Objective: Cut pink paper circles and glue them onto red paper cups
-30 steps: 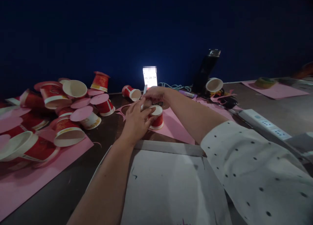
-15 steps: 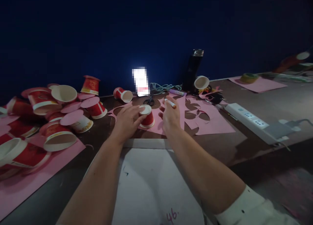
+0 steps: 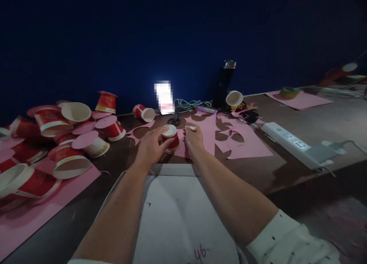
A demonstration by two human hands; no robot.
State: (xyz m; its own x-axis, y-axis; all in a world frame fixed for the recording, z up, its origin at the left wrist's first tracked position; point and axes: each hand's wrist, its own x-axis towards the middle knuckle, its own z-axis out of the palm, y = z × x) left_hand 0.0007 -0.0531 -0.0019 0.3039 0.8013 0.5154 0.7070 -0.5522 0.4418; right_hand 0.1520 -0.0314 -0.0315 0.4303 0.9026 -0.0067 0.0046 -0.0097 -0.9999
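Head view: the left hand's [image 3: 150, 146] fingers grip an upside-down red-and-white paper cup [image 3: 172, 144] on flat pink paper [image 3: 208, 130]; the right hand [image 3: 195, 138], gripping a slim white-and-orange pen [image 3: 192, 128], has moved nearer, bringing the pen beside the cup.

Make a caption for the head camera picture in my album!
Left hand on an upturned red cup, right hand holding a pen, amid cut pink paper.
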